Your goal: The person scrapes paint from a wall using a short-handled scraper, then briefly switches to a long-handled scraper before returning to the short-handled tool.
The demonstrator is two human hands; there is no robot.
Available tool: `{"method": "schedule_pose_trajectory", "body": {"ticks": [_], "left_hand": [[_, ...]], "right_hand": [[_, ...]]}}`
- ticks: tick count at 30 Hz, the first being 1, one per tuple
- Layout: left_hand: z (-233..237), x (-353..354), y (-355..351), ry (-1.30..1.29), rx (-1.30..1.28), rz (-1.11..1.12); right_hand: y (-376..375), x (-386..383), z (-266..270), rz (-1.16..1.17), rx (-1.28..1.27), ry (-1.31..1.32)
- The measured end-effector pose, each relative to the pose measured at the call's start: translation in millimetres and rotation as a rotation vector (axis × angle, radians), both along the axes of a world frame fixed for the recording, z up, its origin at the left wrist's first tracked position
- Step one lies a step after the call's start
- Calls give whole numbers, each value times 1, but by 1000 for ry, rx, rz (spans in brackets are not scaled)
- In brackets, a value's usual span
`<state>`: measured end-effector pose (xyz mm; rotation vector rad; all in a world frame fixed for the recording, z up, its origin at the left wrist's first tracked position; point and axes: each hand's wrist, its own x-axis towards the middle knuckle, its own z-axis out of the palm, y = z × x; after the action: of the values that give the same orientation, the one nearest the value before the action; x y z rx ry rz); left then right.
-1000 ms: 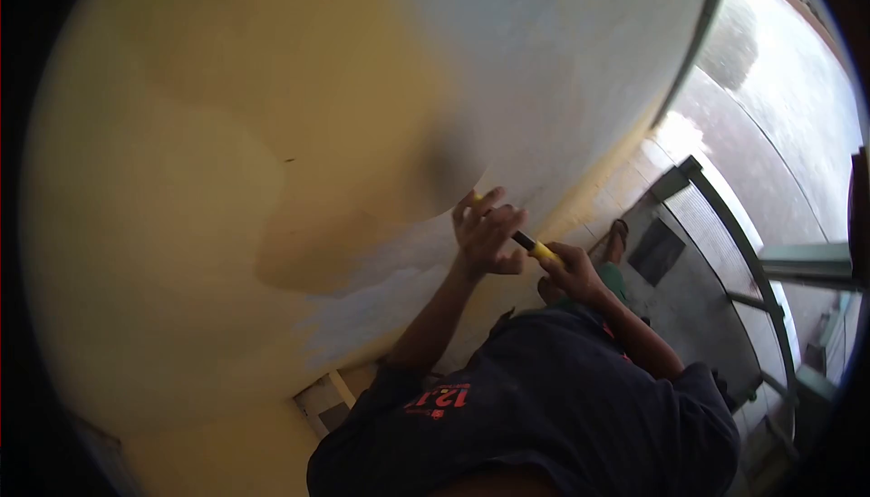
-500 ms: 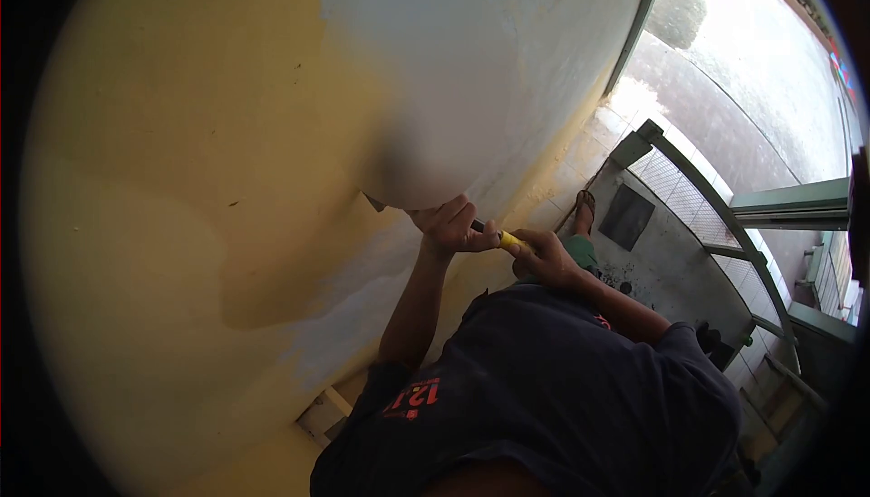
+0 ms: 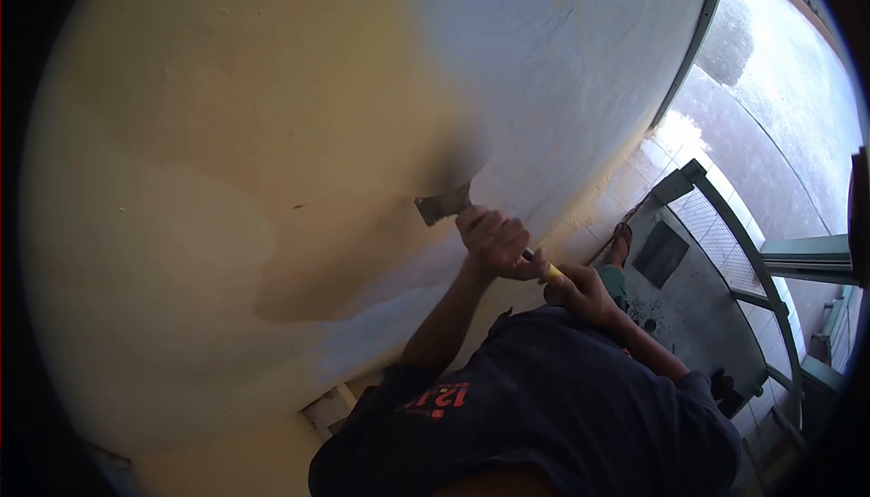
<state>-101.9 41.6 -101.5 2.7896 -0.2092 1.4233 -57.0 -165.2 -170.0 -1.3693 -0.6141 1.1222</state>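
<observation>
My left hand point(image 3: 497, 241) is closed around the front of a scraper, close behind its flat metal blade point(image 3: 442, 204). The blade is at or just off the wall point(image 3: 208, 162); contact is hard to tell. Yellow paint covers much of this wall, and pale blue-grey patches point(image 3: 562, 80) show beside it. Gripping the rear of the yellow-and-black handle point(image 3: 553, 273) is my right hand point(image 3: 584, 293), whose fingers partly hide it. A dark blur and a shadow lie on the wall around the blade.
To the right, a curved metal frame with mesh point(image 3: 745, 239) borders a grey surface point(image 3: 693, 298) with a dark square and scattered bits on it. My sandalled foot point(image 3: 621, 241) is beside it. A wooden piece point(image 3: 331, 406) stands low at the wall's base.
The view has shifted, so wall and hands appear farther right and lower. The pale blur that covered most of the blade has gone, and the blade shows now. Both hands keep their hold.
</observation>
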Motion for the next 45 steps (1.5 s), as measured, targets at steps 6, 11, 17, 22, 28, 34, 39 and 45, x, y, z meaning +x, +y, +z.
{"method": "schedule_pose_trajectory", "body": {"ticks": [6, 11, 17, 22, 28, 34, 39, 45], "left_hand": [[3, 5, 4, 10, -15, -5], [2, -1, -2, 37, -39, -4], [6, 0, -2, 19, -26, -7], [6, 0, -2, -17, -14, 34], [9, -2, -4, 0, 0, 39], [14, -2, -3, 23, 8, 54], [4, -3, -2, 10, -15, 82], [10, -2, -2, -12, -32, 59]], "right_hand": [[4, 4, 4, 50, -43, 10], [-1, 1, 5, 26, -13, 47], [-4, 5, 8, 75, -19, 28], [4, 9, 7, 27, -4, -3], [1, 8, 17, 62, -1, 22], [4, 10, 21, 108, -31, 58], [7, 7, 10, 80, -60, 20], [7, 5, 11, 59, -3, 24]]}}
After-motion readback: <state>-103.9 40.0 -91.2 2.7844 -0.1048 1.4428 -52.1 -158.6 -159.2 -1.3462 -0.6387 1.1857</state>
